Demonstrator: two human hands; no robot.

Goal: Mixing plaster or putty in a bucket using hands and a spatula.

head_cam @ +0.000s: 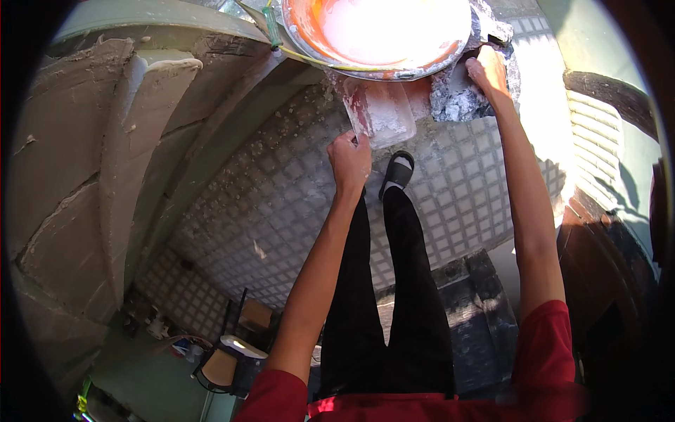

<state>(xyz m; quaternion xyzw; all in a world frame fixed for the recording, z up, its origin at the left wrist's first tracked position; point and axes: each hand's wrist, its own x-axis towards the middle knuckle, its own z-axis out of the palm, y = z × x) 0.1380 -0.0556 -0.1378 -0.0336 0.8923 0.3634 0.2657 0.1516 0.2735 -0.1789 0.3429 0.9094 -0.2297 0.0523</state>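
Observation:
My left hand (349, 163) grips the near edge of a clear plastic container (393, 116) coated with white powder. The container is tilted just below a round orange basin (303, 24), whose outer rim is smeared white. Bright glare washes out the pale contents of the basin. To its right, my right hand (488, 74) is closed at the upper side of a crumpled, powder-covered sack (453, 103). White powder and lumps show at the sack's mouth. The fingertips of my right hand are partly hidden.
A yellow cord (321, 64) curves along the basin's rim beside a green translucent handle (271, 26). Brown-smeared wall surfaces (68, 137) rise on the left. My sandalled foot (398, 171) stands on the tiled floor (459, 184). A chair (219, 366) and a cardboard box (256, 315) stand lower left.

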